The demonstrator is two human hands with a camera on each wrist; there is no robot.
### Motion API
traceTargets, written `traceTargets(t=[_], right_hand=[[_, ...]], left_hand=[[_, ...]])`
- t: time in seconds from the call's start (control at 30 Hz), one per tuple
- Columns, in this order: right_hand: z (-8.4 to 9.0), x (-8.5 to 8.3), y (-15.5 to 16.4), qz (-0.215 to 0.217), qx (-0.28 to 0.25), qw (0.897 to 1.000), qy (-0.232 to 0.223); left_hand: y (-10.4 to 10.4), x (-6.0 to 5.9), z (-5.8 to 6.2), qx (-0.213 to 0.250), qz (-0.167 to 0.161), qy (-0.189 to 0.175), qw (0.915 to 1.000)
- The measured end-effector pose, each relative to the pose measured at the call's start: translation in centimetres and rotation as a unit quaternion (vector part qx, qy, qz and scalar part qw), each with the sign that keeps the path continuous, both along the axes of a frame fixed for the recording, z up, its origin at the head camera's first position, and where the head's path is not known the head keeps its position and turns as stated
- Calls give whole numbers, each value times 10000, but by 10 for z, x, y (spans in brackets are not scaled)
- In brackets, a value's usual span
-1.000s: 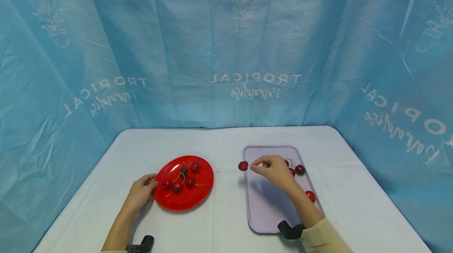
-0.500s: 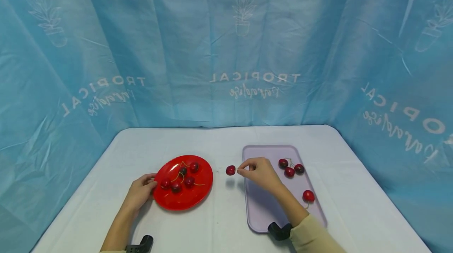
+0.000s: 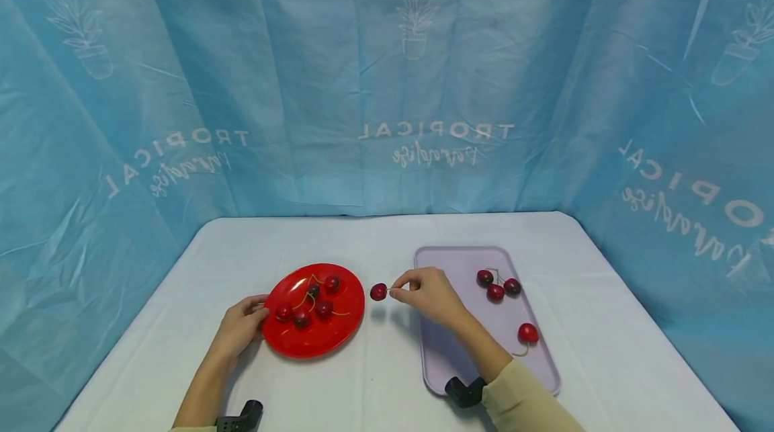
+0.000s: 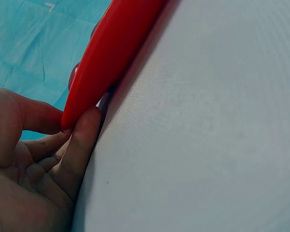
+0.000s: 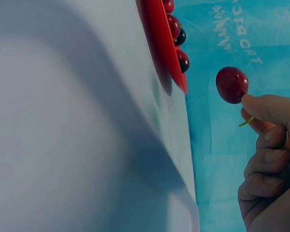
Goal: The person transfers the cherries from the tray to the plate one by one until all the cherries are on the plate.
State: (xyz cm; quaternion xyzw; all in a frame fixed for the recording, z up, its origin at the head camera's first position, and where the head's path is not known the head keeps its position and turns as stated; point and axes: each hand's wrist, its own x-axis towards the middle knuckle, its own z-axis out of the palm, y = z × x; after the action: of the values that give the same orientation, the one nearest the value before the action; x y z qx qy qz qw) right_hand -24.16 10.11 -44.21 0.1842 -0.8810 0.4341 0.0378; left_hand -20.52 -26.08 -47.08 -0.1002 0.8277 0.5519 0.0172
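My left hand [image 3: 238, 328] pinches the left rim of a round red plate [image 3: 320, 344] between thumb and fingers, as the left wrist view shows up close. Several dark red cherries with stems, one of them a cherry [image 3: 324, 309] near the middle, lie on that plate. Between plate and tray, my right hand [image 3: 428, 292] pinches the stem of a single cherry [image 3: 378, 291] with thumb and forefinger. This cherry [image 5: 232, 85] is raised over the white cloth, just right of the plate's rim, its shadow below it.
A lilac rectangular tray [image 3: 447, 365] lies at the right, partly under my right forearm. It bears a joined cluster of three cherries [image 3: 495, 293] and one separate cherry [image 3: 528, 333]. Blue curtains [image 3: 302, 82] enclose the white table [image 3: 387, 385] at the back and sides.
My right hand has carried the cherry leftward from over the tray's left edge to near the plate's right rim, uncovering the tray's cherries. My left hand has stayed at the plate.
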Motion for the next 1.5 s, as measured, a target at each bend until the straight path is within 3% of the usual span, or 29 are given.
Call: traceTargets(t=[0.6, 1.13, 1.5], right_hand=[[1, -8, -33, 287, 219, 9993, -67], [2, -15, -69, -113, 422, 9973, -598], [-3, -23, -79, -126, 315, 9947, -968]], left_hand=[[0, 1, -1, -11, -17, 37, 10000], [-1, -3, -2, -70, -81, 37, 9999], [-1, -1, 0, -31, -65, 18, 10000]])
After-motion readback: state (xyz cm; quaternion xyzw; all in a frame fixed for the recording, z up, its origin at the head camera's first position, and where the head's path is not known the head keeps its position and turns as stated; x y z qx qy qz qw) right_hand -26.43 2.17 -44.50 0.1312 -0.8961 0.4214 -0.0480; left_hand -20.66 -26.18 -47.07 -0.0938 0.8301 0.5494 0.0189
